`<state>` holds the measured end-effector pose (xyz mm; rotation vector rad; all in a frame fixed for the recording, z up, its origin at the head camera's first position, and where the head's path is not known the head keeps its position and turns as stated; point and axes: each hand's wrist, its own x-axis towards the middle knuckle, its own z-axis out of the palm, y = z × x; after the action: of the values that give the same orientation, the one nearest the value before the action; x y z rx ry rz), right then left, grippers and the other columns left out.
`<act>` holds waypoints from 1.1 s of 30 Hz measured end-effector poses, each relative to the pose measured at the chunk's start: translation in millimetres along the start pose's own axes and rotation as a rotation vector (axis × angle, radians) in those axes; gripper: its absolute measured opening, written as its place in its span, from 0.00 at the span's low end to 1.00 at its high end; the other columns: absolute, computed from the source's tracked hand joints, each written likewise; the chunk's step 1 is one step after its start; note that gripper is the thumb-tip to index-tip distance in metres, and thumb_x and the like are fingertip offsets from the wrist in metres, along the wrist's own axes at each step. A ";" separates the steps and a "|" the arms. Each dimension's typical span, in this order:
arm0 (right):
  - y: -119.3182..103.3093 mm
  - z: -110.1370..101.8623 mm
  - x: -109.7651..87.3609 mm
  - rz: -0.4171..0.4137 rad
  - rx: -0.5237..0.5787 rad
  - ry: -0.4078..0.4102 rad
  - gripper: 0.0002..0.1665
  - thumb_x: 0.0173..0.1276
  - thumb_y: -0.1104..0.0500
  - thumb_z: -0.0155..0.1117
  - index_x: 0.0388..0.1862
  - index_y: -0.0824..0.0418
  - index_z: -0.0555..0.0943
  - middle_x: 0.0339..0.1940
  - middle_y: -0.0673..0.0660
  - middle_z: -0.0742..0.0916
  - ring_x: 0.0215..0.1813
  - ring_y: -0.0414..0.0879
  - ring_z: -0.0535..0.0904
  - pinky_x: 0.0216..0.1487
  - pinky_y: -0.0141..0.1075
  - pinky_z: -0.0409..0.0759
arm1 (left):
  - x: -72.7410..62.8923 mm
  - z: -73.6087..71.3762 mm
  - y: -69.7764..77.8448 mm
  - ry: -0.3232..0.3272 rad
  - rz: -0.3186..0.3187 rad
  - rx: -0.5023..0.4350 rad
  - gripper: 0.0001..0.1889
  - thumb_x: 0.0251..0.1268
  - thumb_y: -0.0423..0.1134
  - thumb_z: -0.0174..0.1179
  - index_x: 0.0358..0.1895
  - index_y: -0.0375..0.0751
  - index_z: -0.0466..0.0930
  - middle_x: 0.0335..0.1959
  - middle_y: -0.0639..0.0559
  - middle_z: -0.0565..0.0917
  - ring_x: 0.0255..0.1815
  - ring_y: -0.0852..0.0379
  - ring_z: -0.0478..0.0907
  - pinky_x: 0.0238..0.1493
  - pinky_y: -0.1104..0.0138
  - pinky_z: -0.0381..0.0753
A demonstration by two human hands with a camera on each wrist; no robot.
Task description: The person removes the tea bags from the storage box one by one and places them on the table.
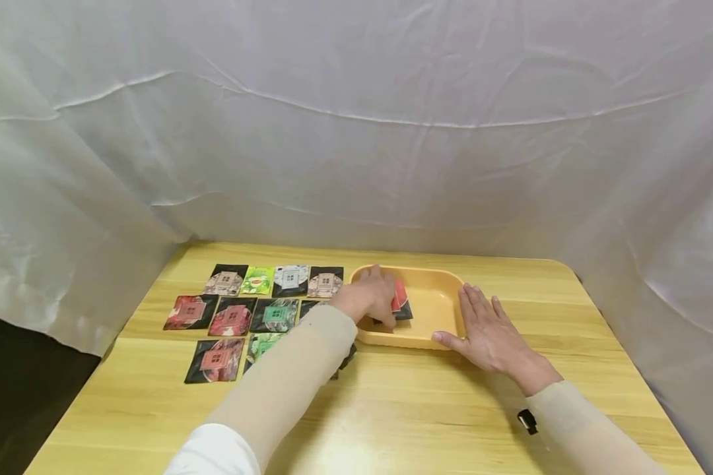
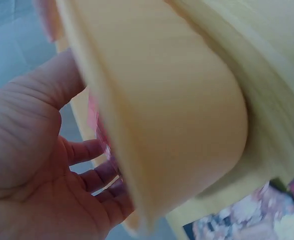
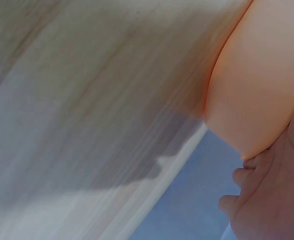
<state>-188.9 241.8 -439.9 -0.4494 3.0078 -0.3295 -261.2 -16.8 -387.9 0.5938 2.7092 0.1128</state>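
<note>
An orange-yellow plastic tray (image 1: 434, 340) sits on the table with red and black tea bag sachets (image 1: 401, 300) at its left inside. My left hand (image 1: 371, 297) reaches over the tray's left end, its fingers curled down at the sachets. In the left wrist view, the fingers (image 2: 94, 177) bend round a red sachet (image 2: 99, 120) behind the tray rim, and the thumb lies near the rim; their exact grip is partly hidden. My right hand (image 1: 490, 333) rests against the tray's right end with its fingers fairly straight. The right wrist view has that hand (image 3: 274, 195) beside the tray wall (image 3: 257, 85).
Left of the tray, several tea sachets lie in rows, including a yellow-green one (image 1: 258, 280), a black-and-white one (image 1: 291, 280) and a red one (image 1: 215, 360). My left forearm covers part of the lower rows. Pale cloth (image 1: 356, 165) hangs behind the wooden table (image 1: 392, 422).
</note>
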 end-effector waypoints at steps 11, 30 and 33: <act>6.8 -0.6 5.9 -0.010 0.033 -0.020 0.71 0.73 0.20 0.49 0.85 0.74 0.41 0.88 0.72 0.47 0.87 0.71 0.42 0.83 0.72 0.36 | -31.5 -27.5 -26.2 0.064 0.036 0.001 0.49 0.54 0.52 0.79 0.75 0.40 0.62 0.68 0.40 0.68 0.63 0.45 0.64 0.60 0.53 0.80; 24.1 -10.0 -7.9 -0.002 0.054 -0.034 0.69 0.76 0.23 0.49 0.85 0.75 0.37 0.87 0.73 0.42 0.86 0.74 0.40 0.81 0.73 0.32 | -126.9 -36.0 -132.5 0.150 0.015 -0.035 0.53 0.48 0.44 0.83 0.76 0.35 0.61 0.62 0.39 0.71 0.59 0.44 0.68 0.60 0.50 0.82; 24.9 -9.5 -8.5 -0.004 0.046 -0.034 0.69 0.76 0.23 0.49 0.85 0.75 0.37 0.87 0.74 0.43 0.86 0.74 0.41 0.81 0.74 0.32 | -145.5 -29.7 -155.4 0.163 -0.014 -0.036 0.52 0.48 0.43 0.82 0.75 0.33 0.62 0.63 0.35 0.70 0.59 0.41 0.68 0.59 0.47 0.82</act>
<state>-188.9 269.5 -435.8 -0.4528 2.9596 -0.3869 -209.5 -218.8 -335.8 0.5783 2.8607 0.2145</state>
